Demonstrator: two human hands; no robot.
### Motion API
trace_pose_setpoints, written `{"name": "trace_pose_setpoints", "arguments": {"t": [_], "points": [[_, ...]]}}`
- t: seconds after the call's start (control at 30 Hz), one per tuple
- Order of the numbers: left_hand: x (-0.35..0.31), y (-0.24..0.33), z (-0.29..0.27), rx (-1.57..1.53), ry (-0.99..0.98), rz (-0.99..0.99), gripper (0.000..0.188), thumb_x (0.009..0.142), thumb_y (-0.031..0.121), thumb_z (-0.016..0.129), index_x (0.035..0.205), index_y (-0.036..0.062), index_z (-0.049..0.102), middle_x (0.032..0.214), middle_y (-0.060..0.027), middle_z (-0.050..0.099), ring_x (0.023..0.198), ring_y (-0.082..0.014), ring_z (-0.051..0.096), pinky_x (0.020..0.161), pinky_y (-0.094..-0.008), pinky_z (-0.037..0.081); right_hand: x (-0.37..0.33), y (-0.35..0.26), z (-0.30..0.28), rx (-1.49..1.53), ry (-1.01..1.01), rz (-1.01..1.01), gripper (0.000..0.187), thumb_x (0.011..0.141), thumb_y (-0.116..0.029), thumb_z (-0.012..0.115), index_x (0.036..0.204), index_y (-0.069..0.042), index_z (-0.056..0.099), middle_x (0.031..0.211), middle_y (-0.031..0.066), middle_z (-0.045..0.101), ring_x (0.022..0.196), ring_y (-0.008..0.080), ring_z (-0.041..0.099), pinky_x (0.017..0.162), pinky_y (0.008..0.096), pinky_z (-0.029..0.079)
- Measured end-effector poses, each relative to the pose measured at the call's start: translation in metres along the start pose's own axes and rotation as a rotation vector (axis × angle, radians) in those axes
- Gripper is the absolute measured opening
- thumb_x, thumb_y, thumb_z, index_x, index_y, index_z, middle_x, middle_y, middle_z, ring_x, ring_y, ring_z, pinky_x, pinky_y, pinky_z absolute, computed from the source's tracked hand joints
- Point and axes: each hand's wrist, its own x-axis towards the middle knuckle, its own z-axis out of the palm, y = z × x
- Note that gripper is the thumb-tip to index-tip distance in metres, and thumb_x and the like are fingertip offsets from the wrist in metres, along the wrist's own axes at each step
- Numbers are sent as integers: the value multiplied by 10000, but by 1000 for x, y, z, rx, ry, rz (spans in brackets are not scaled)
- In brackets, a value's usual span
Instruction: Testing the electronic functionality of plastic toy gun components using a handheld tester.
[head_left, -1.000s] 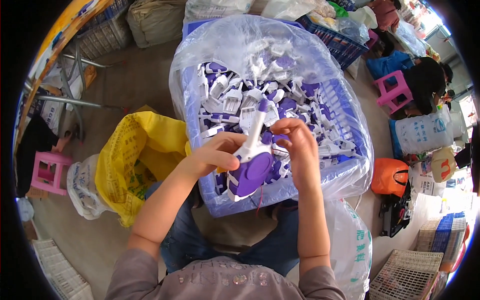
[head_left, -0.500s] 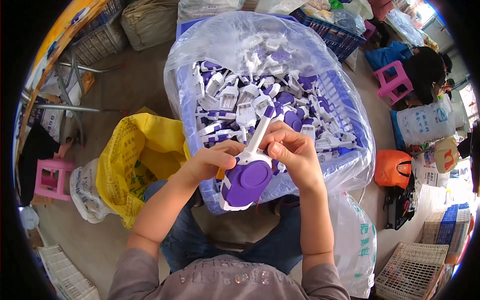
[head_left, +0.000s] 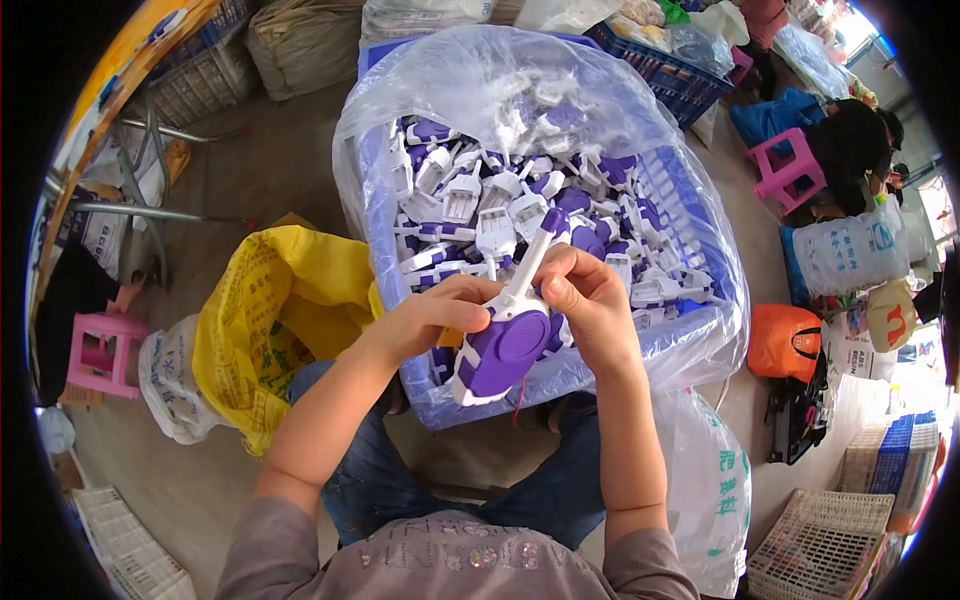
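Over the near edge of the blue crate, my left hand point(head_left: 440, 315) is closed on a white-and-purple plastic toy point(head_left: 505, 350), thumb on the front below its neck. The toy has a raised round purple disc and a white stem with a purple tip, tilted up to the right. Beside the stem, my right hand point(head_left: 590, 305) is closed with thumb and forefinger pinched; whatever they pinch is hidden. A thin red wire point(head_left: 520, 398) dangles below the toy. Something small and orange point(head_left: 452, 338) shows under my left hand.
The plastic-lined blue crate point(head_left: 385, 245) holds many similar white-and-purple toys point(head_left: 495, 232). A yellow sack point(head_left: 225, 350) gapes open on the left, near a pink stool point(head_left: 105, 352). To the right are a clear plastic bag point(head_left: 705, 480), an orange bag point(head_left: 783, 342) and another person point(head_left: 850, 150).
The toy has moved slightly up and right and turned a little, its stem leaning further right. Both hands stay by its neck.
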Motion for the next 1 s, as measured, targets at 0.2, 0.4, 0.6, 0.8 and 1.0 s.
{"name": "trace_pose_setpoints", "arguments": {"t": [0.2, 0.4, 0.6, 0.8, 1.0], "points": [[0, -8, -8, -188, -125, 85, 541, 778, 324, 608, 1181, -21, 503, 1063, -107, 596, 979, -182, 572, 854, -292, 436, 0, 3, 4, 23, -78, -63, 325, 877, -329, 555, 1006, -31, 572, 981, 56, 550, 892, 122, 498, 780, 244, 381], [20, 11, -7, -461, -91, 506, 732, 861, 512, 454, 1293, -69, 348, 1318, -262, 384, 1270, -383, 321, 1067, -444, 233, 6, 19, -3, 212, 291, 18, 320, 947, -341, 417, 1072, -62, 509, 1047, 55, 558, 915, 144, 529, 750, 278, 414], [16, 8, -1, -459, 168, 432, 599, 917, 504, 332, 1250, 19, 443, 1257, -173, 485, 1140, -304, 483, 960, -424, 369, 6, 22, 25, 400, -128, 308, 614, 917, -528, 319, 1315, -61, 352, 1236, 146, 482, 1053, 282, 549, 763, 372, 516], [14, 4, -10, -459, 215, 417, 567, 901, 528, 362, 1147, 42, 519, 1125, -120, 571, 1050, -280, 535, 900, -395, 409, 5, 27, 22, 508, -163, 248, 566, 916, -476, 373, 1311, -73, 346, 1269, 169, 443, 1135, 303, 502, 770, 357, 539], [21, -5, -8, -542, 264, 436, 320, 883, 422, 506, 963, 122, 583, 931, -26, 615, 925, -167, 560, 815, -327, 411, 6, 35, 29, 570, -7, 267, 411, 946, -314, 420, 1230, -18, 421, 1120, 136, 557, 1072, 242, 559, 716, 289, 553]]}}
